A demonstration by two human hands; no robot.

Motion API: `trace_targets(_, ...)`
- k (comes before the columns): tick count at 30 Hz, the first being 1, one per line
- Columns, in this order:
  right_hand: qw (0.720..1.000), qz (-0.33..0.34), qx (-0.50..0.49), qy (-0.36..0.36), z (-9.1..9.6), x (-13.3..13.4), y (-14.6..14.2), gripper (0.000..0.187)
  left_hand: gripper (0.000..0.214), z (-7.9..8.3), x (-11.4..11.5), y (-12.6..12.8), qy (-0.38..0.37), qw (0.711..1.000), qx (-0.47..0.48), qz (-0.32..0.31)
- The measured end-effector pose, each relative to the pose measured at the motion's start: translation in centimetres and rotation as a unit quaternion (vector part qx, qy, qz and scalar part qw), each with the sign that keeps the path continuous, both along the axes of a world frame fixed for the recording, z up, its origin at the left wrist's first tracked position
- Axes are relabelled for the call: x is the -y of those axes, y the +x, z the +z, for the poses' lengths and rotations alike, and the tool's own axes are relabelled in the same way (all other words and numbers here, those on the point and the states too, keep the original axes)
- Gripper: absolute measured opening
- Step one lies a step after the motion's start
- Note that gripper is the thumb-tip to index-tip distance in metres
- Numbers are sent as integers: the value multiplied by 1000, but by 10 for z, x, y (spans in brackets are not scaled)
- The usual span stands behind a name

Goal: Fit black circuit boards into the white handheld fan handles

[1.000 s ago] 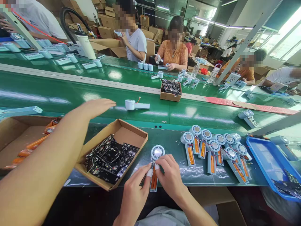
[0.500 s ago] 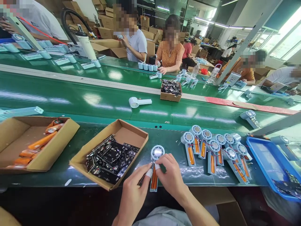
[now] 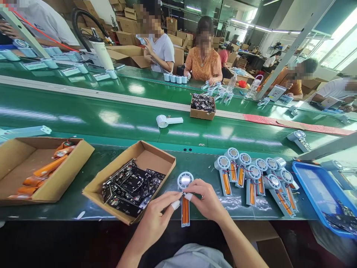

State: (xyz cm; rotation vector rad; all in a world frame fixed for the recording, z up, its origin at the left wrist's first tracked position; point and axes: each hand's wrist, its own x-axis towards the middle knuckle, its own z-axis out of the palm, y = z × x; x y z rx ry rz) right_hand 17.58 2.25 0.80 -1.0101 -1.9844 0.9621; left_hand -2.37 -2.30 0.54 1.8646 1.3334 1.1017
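Observation:
A light-blue handheld fan (image 3: pixel 185 180) lies face up in front of me, its open handle holding an orange battery cell (image 3: pixel 185 212). My left hand (image 3: pixel 163 212) is closed in a pinch at the fan's neck, from the left. From the right, my right hand (image 3: pixel 205 199) pinches at the same spot, fingertips nearly meeting the left ones. Both thumbs wear white covers. Whatever sits between the fingertips is too small to make out. Left of the fan, a cardboard box (image 3: pixel 158 153) holds black circuit boards (image 3: pixel 134 188).
Several open fans (image 3: pixel 253 173) with orange cells lie at right, beside a blue tray (image 3: pixel 309 186). Another carton (image 3: pixel 83 149) at far left holds orange cells. A fan (image 3: pixel 167 121) lies on the green conveyor (image 3: pixel 125 111), near a box of boards (image 3: pixel 202 111). Co-workers sit opposite.
Both hands stay pinched at the neck; my left hand has shifted slightly. The fan's handle has swung a little to the right. The fan on the conveyor has moved slightly right.

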Motion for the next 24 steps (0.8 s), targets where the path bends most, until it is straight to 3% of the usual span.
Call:
trace_targets(4,1000,-16,-11,-3,-1,-3,-4,18,33,1,-7,-1,-5,1000,-16,-23)
trace_targets(7,999,-34,14,-28,6,-1,-5,19,32,3,-6,5,-13,1000,-10,1)
trace_targets(13,976,-46,6,-211,19,16,3,22,41,4,23,28,-118,987,89,65)
trace_targets(17,951,-62,-99,-288,7,17,5,19,56,-7,25,30,-218,955,160,120)
trace_targets(21,896,-29,-231,-378,-4,14,-3,14,63,-17,8,28,-283,938,155,124)
trace_targets(24,895,3,-249,-371,-5,19,-10,16,61,-15,-1,33,-320,919,206,99)
